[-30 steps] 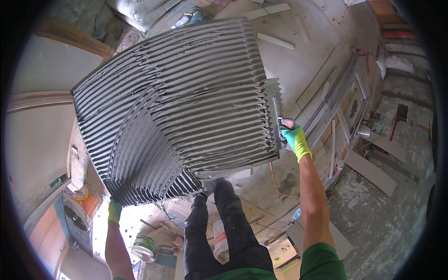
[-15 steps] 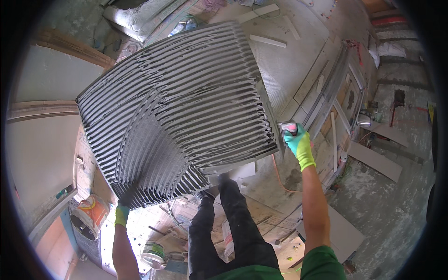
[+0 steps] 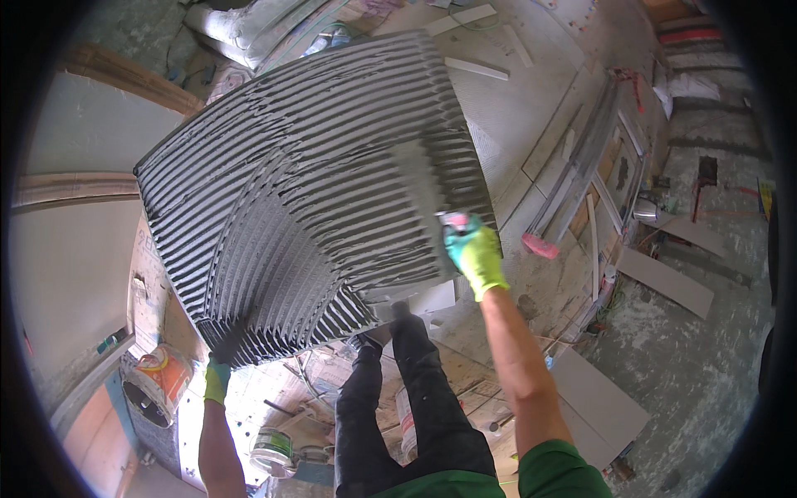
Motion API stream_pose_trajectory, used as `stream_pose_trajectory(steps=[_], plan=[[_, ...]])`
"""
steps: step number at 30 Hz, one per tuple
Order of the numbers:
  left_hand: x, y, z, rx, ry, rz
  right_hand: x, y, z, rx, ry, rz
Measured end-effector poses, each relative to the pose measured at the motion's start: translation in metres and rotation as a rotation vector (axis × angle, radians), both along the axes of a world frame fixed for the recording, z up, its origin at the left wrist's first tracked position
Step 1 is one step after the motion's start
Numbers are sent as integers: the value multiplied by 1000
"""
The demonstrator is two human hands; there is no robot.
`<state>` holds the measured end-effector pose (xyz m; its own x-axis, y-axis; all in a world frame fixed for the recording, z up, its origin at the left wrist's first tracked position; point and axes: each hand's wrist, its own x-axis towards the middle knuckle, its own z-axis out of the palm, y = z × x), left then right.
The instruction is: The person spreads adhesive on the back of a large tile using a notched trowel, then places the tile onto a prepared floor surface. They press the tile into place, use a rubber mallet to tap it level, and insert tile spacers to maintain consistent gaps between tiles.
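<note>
A large flat tile or panel is tilted up before my legs, its upward face covered in ridged grey mortar. In my gloved right hand is a notched trowel, fingers wrapped round its reddish handle. The trowel's blade, smeared by motion, lies on the ridges near the right side. My left hand, gloved in green and yellow, is closed on the lower left corner of the panel. Its fingertips are partly hidden in shadow. Finer curved ridges mark the lower middle of the mortar.
An orange and white bucket stands at the lower left, with a green and white tub near my feet. Flat pale boards lie on the right. Beyond the panel are loose strips and a pale sack.
My right hand has swung left with the trowel, from beyond the panel's right edge onto the mortar. Ridges along that right edge now look smoother. My left hand stays at the corner.
</note>
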<state>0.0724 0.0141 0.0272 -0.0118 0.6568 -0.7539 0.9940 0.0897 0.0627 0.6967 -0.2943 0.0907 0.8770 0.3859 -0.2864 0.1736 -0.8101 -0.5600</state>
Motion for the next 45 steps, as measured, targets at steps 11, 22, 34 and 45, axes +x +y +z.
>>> stream_pose_trajectory(steps=[11, 22, 34, 45], plan=[[-14, 16, -8, -38, -29, 42, -196, 69, 43, 780, 630, -592], [-6, 12, -3, -22, 39, -80, -179, 48, -5, 1357, 577, -1288], [22, -24, 37, 2, -63, 77, -73, 149, -20, 1028, 778, -881], [23, -55, 33, 177, -182, 51, -98, 271, 27, -69, 985, 572]])
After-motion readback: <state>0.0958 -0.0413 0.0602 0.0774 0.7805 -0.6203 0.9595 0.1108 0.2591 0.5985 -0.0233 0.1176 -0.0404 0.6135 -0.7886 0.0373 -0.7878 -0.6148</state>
